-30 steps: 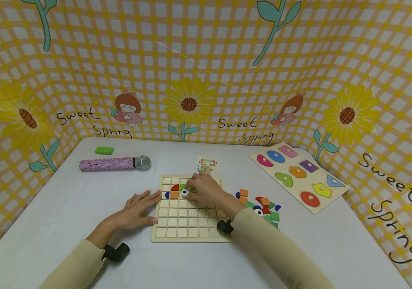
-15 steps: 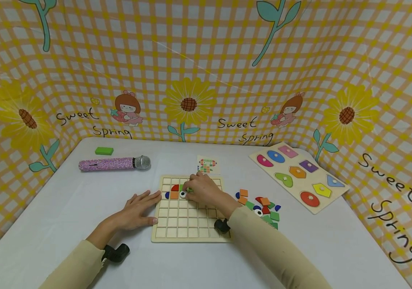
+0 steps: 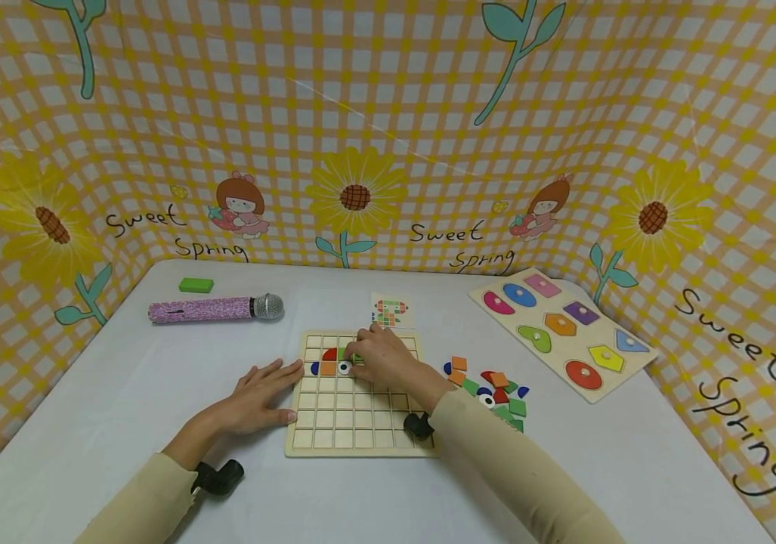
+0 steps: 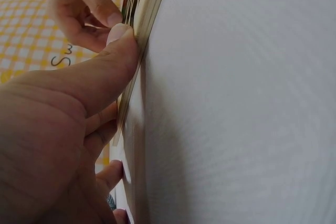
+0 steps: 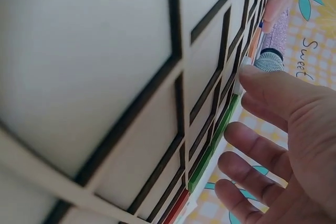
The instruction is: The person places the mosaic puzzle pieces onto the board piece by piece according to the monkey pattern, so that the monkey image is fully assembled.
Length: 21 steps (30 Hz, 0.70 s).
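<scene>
A wooden grid board lies flat on the white table. My right hand is over its upper rows, thumb and index finger pinching a white eye tile at a cell. The right wrist view shows the thumb on this white tile, other fingers spread apart beside it. Left of the tile sit an orange square and a blue half-circle; above are a red quarter-round piece and green pieces, partly covered. My left hand rests with extended fingers against the board's left edge.
Loose coloured pieces lie heaped right of the board. A pattern card sits behind it. A shape puzzle is at the back right. A glittery microphone and a green block lie at the back left.
My right hand has shifted slightly left with the eye tile, which now sits next to the orange square. The left hand has stayed at the board's edge.
</scene>
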{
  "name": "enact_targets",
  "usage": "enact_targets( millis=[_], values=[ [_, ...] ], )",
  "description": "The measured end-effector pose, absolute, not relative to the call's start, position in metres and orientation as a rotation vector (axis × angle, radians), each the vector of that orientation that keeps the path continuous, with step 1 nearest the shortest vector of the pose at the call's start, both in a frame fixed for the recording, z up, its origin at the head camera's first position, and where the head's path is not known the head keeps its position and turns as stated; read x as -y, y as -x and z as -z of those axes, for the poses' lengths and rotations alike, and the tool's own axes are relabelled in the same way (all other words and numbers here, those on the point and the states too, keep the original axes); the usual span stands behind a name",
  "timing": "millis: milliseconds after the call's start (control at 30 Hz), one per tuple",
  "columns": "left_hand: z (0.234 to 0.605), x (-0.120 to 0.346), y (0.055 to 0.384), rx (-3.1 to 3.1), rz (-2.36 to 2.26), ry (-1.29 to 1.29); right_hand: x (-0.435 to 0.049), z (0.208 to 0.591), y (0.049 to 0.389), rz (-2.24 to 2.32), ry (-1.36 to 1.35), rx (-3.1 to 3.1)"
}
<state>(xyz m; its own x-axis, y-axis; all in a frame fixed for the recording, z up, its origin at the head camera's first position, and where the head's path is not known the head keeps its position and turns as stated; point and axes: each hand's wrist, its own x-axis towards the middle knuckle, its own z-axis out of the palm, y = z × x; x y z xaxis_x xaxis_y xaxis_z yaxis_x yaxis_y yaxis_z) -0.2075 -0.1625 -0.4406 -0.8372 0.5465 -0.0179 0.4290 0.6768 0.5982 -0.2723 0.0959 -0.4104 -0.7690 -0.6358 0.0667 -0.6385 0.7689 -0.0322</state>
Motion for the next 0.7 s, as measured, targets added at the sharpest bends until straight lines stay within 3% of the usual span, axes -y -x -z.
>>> enact_targets(
  millis=[267,700],
  values=[
    [0.442,0.163,0.208,-2.701,-0.875,-0.795,-0.113,0.399,0.265,-0.256,-0.986,2.909],
    [0.444,0.162,0.208,-2.700,-0.869,-0.769,-0.185,0.383,0.240,-0.292,-0.797,2.897]
  ],
)
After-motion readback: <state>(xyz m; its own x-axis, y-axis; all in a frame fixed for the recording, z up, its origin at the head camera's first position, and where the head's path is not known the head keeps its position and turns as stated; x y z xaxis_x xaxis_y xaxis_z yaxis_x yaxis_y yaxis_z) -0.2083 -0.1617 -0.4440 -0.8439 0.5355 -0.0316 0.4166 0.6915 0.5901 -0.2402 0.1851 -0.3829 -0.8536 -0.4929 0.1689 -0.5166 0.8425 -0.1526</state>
